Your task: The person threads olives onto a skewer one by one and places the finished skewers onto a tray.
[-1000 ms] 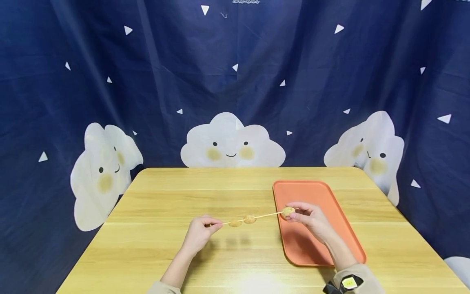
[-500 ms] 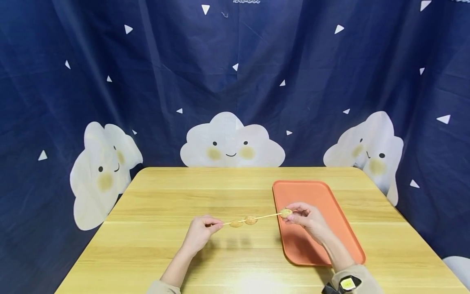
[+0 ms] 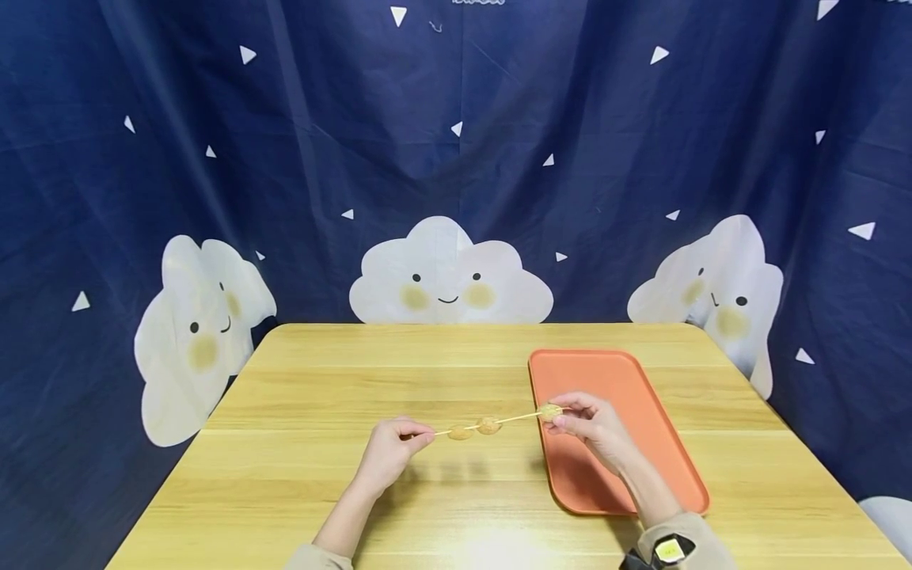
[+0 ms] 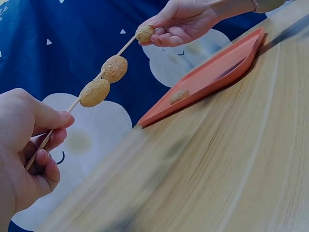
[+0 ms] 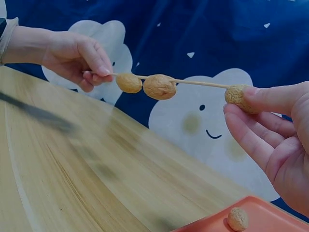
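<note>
My left hand pinches one end of a thin wooden skewer between thumb and fingers. Two wrinkled, tan-brown oval balls sit against each other on the stick, close to the left fingers. At the stick's other end, my right hand pinches a third wrinkled ball between thumb and fingers. A bare stretch of stick lies between this ball and the other two. The skewer is held above the table, its right end slightly higher in the head view.
An orange tray lies on the right side of the wooden table, partly beneath my right hand. One more wrinkled ball rests on it. Behind the table hangs a dark blue curtain with cloud prints.
My right hand has moved slightly left with the third ball, which is now a little nearer the other two along the skewer. The left hand has barely moved.
</note>
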Demonstrator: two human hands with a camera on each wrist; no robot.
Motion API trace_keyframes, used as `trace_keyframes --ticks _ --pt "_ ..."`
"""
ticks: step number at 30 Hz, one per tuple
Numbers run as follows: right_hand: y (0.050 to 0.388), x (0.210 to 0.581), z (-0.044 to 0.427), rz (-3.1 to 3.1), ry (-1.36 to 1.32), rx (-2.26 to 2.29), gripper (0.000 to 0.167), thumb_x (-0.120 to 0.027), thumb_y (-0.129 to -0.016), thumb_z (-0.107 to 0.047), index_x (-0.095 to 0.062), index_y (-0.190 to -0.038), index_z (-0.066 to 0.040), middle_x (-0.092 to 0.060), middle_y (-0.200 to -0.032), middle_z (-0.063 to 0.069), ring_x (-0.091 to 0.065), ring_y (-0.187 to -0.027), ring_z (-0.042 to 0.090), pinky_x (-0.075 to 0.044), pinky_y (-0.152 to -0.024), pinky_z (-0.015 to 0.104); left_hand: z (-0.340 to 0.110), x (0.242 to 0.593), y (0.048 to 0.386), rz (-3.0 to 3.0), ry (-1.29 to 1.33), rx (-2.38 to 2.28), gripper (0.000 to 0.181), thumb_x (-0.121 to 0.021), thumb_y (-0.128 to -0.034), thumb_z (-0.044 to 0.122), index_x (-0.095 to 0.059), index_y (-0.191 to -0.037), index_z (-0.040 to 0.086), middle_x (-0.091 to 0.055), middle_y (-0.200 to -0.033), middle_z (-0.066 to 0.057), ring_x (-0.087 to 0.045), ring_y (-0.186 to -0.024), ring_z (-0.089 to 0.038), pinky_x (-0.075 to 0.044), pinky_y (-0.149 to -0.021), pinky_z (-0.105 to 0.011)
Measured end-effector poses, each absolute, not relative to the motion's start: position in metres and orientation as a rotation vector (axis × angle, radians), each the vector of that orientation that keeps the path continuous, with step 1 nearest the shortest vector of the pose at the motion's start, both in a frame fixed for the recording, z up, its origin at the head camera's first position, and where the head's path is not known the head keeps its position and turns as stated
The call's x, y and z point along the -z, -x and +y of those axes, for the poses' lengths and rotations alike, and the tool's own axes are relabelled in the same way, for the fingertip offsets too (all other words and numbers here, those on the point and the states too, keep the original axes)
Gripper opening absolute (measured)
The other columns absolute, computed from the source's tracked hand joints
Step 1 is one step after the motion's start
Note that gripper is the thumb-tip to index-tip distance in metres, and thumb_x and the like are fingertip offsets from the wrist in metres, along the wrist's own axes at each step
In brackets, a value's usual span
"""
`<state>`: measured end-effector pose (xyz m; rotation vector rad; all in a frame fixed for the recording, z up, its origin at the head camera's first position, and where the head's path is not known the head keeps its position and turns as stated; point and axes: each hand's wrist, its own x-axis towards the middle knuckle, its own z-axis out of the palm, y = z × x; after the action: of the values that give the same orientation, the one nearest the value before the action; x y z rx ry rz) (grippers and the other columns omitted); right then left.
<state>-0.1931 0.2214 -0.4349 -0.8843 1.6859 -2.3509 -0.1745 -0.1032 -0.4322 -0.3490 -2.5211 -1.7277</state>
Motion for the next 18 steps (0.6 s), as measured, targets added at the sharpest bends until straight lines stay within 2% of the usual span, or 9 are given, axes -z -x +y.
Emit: trace_keyframes --ticks 7,18 --pt "0.194 0.436 0.219 1.669 0.875 2.362 0.033 -0.050 -0.085 0.016 -0.064 -0.110 -0.002 -0.068 -0.099 0.010 -0.066 -0.086 0.020 -0.052 -0.076 0.033 -0.097 0.401 0.157 -2.514 0.354 1.732 0.006 -0.065 -0.0808 -0.004 -0.070 -0.083 -0.006 -0.065 -0.081 -0.011 -0.057 -0.077 -0.019 -0.045 -0.068 -0.024" --pt "0.194 0.437 0.215 1.654 0.880 2.359 0.035 -0.048 -0.086 0.017 -0.064 -0.110 -0.003 -0.068 -0.099 0.009 -0.066 -0.086 0.017 -0.052 -0.076 0.029 -0.103 0.435 0.177 -2.496 0.343 1.786 0.009 -0.068 -0.0815 0.005 -0.071 -0.086 -0.003 -0.066 -0.084 -0.005 -0.057 -0.079 -0.016 -0.046 -0.070 -0.025"
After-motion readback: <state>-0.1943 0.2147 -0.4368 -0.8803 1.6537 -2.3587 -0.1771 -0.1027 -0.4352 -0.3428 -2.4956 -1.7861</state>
